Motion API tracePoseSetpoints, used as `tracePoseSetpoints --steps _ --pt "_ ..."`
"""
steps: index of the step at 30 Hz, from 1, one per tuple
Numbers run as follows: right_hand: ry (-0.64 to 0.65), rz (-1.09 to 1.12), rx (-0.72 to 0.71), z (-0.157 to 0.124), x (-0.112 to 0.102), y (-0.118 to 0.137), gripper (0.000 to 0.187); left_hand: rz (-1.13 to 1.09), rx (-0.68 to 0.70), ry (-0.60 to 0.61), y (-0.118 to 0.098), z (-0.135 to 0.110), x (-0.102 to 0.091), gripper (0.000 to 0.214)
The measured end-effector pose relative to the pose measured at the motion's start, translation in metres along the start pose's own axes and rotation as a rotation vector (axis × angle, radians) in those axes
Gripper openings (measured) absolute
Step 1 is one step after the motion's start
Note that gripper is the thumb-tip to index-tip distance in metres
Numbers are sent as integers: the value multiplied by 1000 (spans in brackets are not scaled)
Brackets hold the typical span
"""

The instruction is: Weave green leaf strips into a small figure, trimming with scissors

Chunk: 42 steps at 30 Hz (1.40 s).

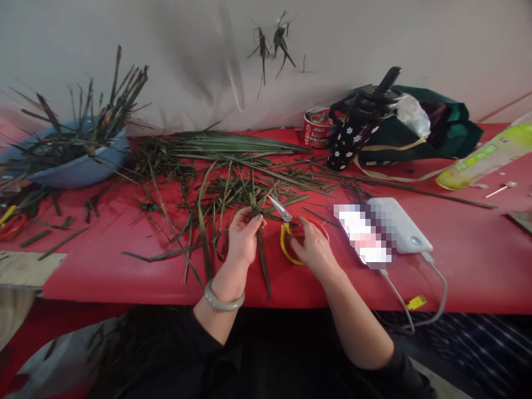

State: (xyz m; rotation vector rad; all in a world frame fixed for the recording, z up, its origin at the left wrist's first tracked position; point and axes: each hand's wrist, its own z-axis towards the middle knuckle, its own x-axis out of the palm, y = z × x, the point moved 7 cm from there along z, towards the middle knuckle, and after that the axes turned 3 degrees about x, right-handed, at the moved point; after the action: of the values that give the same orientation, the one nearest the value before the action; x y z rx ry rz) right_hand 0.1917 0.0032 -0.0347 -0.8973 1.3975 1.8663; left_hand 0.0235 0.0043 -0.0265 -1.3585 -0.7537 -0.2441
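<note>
**Position of the scissors [280, 209] relative to the leaf piece [254, 209]**

Nearest the body, a bracelet [225, 302] is worn on the left wrist. A long strip [262, 266] is laid from below the left hand [244, 238] toward the near edge of the red table [103, 277] (whether it is joined to the piece cannot be told). The leaf piece is pinched between the left thumb and fingers, with its long axis directed away from the body. The scissors are gripped at the handles by the right hand [313, 249], fingers curled about the loops. The blades are slanted forward and to the left, so the piece's axis is met obliquely; the tip is placed just right of the piece, slightly beyond the left fingertips. Contact is not evident (parting of the blades cannot be judged). The piece is nearer the left hand. Beyond it, loose cut strips [233, 191] are scattered; farther back, long leaves [236, 143] are laid crosswise, below two leaf figures [282, 41] fixed to the wall.
</note>
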Motion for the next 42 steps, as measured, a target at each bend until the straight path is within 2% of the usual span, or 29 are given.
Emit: tracePoseSetpoints --steps 4,8,14,19,23,27,30,33,36,39,42 --pt "7 -175 24 1 0 0 50 38 3 21 1 -3 2 26" --pt "42 -252 44 1 1 3 46 50 -9 48 3 -6 5 25" --pt "47 -300 18 2 3 3 40 44 -23 91 3 -8 7 19" --pt "-47 -237 6 2 -5 4 27 -7 -129 162 8 -11 11 18" --pt "-196 -19 8 -3 -32 29 24 27 -108 160 8 -13 12 18" --pt "-231 148 -127 -3 -48 70 27 58 -46 100 5 -13 10 21" --pt "-267 210 -144 4 -52 82 16 71 -37 107 5 -14 11 20" --pt "-251 320 -184 13 -50 81 10 88 -75 115 9 -14 10 20" --pt "-198 521 -160 23 -42 67 9 73 -118 109 11 -13 9 20" --pt "-125 855 -98 31 -32 51 6 29 -200 124 14 -14 11 20" --pt "42 1202 -52 34 -16 46 8 -8 -344 181 21 -19 16 22"
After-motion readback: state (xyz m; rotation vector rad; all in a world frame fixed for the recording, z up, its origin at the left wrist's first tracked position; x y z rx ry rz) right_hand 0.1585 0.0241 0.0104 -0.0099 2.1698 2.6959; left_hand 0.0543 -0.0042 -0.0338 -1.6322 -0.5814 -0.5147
